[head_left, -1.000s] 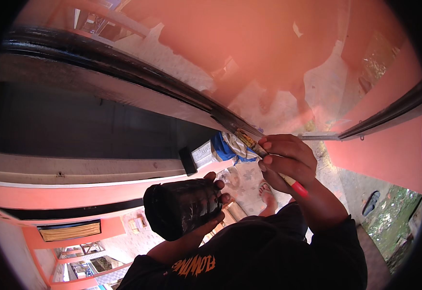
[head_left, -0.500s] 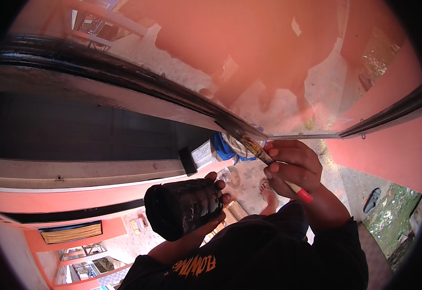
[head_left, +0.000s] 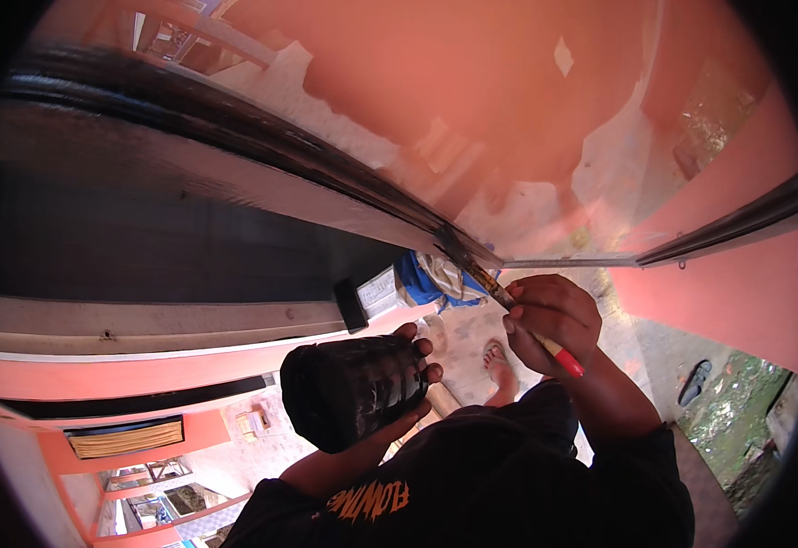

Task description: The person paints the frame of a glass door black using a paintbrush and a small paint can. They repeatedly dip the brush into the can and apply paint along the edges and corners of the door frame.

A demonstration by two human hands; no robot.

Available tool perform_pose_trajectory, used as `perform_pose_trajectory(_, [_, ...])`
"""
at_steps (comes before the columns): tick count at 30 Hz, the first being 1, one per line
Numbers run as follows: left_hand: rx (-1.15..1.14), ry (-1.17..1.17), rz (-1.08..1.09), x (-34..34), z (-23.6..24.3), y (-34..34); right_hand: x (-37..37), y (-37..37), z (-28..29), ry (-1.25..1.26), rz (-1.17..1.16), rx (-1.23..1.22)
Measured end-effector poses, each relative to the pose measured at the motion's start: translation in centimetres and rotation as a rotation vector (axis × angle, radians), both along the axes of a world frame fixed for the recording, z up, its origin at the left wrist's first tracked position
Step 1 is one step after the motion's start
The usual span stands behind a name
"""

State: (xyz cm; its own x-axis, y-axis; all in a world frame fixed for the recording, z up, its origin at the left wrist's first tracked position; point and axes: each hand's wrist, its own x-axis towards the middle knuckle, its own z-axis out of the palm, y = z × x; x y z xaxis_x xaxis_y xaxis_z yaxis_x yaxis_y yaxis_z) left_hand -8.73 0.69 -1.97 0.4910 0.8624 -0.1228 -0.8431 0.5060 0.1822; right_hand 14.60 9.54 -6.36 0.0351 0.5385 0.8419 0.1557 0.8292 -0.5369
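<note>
Pinching a paintbrush (head_left: 490, 284) partway along its handle, the right hand (head_left: 556, 318) lets the red tip (head_left: 567, 362) stick out behind. From where I stand, the dark bristles (head_left: 451, 245) look to be touching the edge of a dark frame (head_left: 326, 167), near the corner of the reflecting glass (head_left: 472, 82). Fingers curled, the left hand (head_left: 413, 416) grips a black cup (head_left: 349, 388), held apart from the frame's edge. Past the brush I see a blue-and-white cloth (head_left: 420, 280); a dark sandal (head_left: 694, 382) lies beyond the right forearm.
</note>
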Motion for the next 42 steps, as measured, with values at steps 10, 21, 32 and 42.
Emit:
perform_pose_trajectory(10, [-0.056,-0.071,0.026,-0.6,0.2,-1.1,-0.5,1.2,6.0,-0.045,-0.049,0.137])
perform_pose_trajectory(21, [0.009,0.016,0.03,-2.2,-0.3,-2.6,-1.0,1.9,11.5,-0.072,-0.088,0.279])
perform_pose_trajectory(32, [0.075,-0.095,-0.002,-2.6,-0.4,-3.3,-1.8,2.3,15.8,-0.04,-0.152,0.411])
perform_pose_trajectory(42, [0.052,-0.085,0.006,-2.6,-0.3,-3.7,-2.0,1.3,11.1,-0.047,-0.173,0.293])
